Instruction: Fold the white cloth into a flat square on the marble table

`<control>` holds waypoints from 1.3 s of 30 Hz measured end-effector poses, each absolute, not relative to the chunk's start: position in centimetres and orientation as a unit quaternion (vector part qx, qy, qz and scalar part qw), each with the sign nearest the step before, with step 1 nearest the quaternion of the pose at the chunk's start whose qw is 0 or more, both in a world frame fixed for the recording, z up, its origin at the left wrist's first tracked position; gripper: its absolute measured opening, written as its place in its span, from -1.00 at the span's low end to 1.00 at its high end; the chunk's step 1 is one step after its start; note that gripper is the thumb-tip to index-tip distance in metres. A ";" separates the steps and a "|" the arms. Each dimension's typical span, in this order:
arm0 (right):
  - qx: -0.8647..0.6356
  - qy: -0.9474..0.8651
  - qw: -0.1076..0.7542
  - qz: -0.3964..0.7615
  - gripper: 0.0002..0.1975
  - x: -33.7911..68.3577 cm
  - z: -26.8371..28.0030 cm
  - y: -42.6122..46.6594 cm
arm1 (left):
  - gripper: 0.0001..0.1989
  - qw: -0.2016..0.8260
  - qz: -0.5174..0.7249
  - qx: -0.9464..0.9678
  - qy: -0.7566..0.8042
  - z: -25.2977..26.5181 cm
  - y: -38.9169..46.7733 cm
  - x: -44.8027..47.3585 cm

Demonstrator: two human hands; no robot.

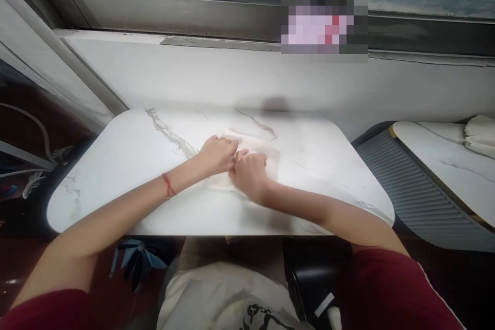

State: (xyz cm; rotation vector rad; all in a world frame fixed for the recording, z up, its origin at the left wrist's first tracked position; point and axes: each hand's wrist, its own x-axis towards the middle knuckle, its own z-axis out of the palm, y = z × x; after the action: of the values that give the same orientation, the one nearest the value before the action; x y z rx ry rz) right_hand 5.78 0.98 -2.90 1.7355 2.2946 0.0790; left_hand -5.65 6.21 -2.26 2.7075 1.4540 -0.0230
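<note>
A thin, pale sheet [273, 161], whitish with a pink tint, lies on the white marbled table [116, 165]. Whether it is tissue, cloth or plastic I cannot tell. My left hand [218, 154] is closed, its fingers curled at the sheet's upper left part. Close against it, my right hand [249, 172] is also closed with bent fingers over the middle of the sheet. Both hands appear to pinch the sheet where they meet, but the fingertips are partly hidden. A red string bracelet [167, 185] circles my left wrist.
Behind the table rises a white wall [193, 72] below a window frame [174, 14]. To the right stands another marbled table [436, 149] with a grey ribbed side [417, 191]. White cables [42, 139] hang at the left. A blue and black item [139, 255] lies below the table's front edge.
</note>
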 end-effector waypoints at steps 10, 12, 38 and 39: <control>0.662 0.741 0.109 0.007 -0.41 11.7 -2.5 10.0 | -0.61 0.059 -0.010 0.853 0.519 -3.7 14.5 2.2; 0.655 0.750 0.084 0.030 -0.46 13.0 -3.2 11.5 | -0.59 0.071 0.009 0.842 0.534 -4.0 15.7 3.3; 0.644 0.746 -0.086 0.144 -0.45 17.2 -8.8 15.9 | -0.60 0.035 0.204 0.815 0.541 -7.3 18.1 5.1; 0.647 0.744 -0.089 0.138 -0.45 17.2 -8.7 15.9 | -0.60 0.036 0.204 0.817 0.538 -7.2 18.1 5.2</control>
State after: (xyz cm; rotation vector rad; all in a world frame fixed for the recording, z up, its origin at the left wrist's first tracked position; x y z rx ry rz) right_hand 17.18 15.91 -8.74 2.1573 2.4818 0.4617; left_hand 5.15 18.07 -7.22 2.5098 1.6534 0.6272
